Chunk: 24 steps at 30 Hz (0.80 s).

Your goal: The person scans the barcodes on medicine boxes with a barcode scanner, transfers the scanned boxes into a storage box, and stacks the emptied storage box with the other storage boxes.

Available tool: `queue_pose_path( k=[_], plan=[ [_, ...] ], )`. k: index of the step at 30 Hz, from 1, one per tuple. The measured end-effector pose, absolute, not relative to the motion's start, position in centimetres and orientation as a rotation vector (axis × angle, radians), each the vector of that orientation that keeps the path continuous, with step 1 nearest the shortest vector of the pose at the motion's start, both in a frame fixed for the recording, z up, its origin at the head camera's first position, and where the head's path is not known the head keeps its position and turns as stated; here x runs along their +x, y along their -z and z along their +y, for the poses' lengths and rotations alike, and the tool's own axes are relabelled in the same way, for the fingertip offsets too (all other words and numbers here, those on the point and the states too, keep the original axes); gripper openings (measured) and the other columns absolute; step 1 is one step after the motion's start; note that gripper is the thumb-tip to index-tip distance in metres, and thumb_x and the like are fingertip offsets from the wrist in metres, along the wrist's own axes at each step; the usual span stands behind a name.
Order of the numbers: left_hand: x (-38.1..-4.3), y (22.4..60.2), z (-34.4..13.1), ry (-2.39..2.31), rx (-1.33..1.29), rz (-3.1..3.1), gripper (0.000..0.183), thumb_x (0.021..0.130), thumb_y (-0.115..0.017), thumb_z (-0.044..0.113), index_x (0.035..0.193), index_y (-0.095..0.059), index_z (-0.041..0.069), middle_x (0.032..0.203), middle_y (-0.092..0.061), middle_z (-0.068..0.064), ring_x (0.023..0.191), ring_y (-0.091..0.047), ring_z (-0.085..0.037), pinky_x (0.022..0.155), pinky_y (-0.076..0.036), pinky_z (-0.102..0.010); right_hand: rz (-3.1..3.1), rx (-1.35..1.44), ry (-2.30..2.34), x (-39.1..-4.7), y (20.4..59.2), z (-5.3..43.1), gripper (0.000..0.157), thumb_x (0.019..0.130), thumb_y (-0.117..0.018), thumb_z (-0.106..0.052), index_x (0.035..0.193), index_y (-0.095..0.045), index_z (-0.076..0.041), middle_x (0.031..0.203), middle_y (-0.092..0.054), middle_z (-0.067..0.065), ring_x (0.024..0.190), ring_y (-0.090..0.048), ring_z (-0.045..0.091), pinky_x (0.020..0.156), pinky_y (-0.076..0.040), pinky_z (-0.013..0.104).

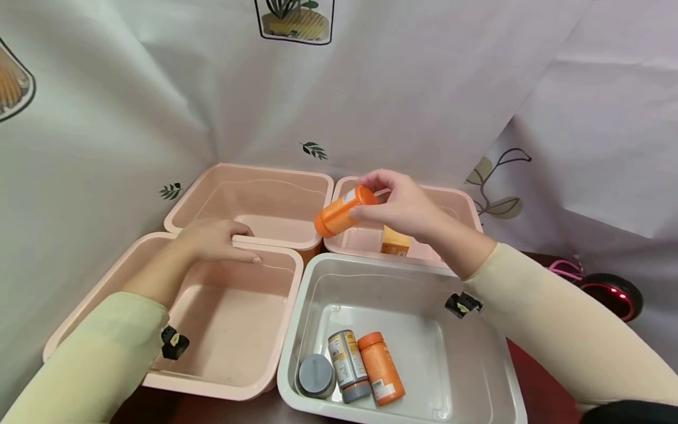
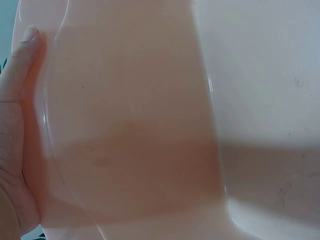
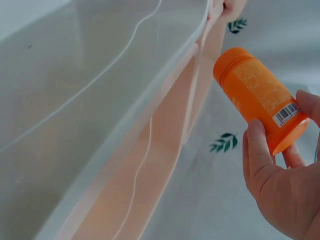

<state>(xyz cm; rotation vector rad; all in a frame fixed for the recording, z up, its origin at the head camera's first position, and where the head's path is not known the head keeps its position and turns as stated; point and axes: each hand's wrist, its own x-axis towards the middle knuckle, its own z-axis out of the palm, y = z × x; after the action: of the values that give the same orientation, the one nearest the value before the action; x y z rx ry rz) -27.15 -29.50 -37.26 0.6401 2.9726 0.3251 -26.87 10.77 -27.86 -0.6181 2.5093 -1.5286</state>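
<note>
My right hand (image 1: pixel 399 203) holds an orange plastic bottle (image 1: pixel 341 212) by its base end, above the front edge of the far right pink bin. The bottle lies tilted, its cap toward the lower left; a barcode label shows in the right wrist view near the fingertips (image 3: pixel 257 131). My left hand (image 1: pixel 212 241) rests over the adjoining rims of the two left pink bins, thumb on the near bin's side. In the left wrist view, that thumb (image 2: pixel 17 62) lies along the pink wall. A yellow-orange box (image 1: pixel 395 241) sits in the far right pink bin (image 1: pixel 466 203).
The grey-white bin (image 1: pixel 296 306) at front right contains another orange bottle (image 1: pixel 380 368), a grey labelled bottle (image 1: pixel 347 362) and a grey-topped container (image 1: pixel 316 375). Pink bins stand at near left (image 1: pixel 293 277) and far left (image 1: pixel 265 171). A printed curtain (image 1: pixel 397 88) hangs behind.
</note>
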Motion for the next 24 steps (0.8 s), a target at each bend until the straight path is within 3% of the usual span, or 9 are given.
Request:
queue_pose_path(
  k=[15,24],
  plan=[
    [-26.9,37.2,-29.8,-0.307,0.636,2.979,0.056,0.079,-0.08,0.075,0.111,-0.078,0.029,0.1,-0.075,0.01,0.093,-0.071,-0.018,0.081,-0.052,-0.046,2.399,-0.542,1.651,-28.6,28.4,6.8,0.047,0.089,-0.083,-0.012,0.131,-0.064,-0.003,0.119,-0.062,0.018,0.107,-0.065,0.03,0.083,-0.062,0.036],
    [-27.0,37.0,-29.8,-0.311,0.652,2.97,0.058,0.079,-0.08,0.075,0.112,-0.078,0.028,0.101,-0.075,0.008,0.091,-0.07,-0.018,0.078,-0.051,-0.044,2.401,-0.591,1.63,-28.7,30.1,7.0,0.059,0.091,-0.084,-0.015,0.145,-0.061,-0.005,0.134,-0.064,0.015,0.118,-0.066,0.031,0.095,-0.059,0.044]
  ],
)
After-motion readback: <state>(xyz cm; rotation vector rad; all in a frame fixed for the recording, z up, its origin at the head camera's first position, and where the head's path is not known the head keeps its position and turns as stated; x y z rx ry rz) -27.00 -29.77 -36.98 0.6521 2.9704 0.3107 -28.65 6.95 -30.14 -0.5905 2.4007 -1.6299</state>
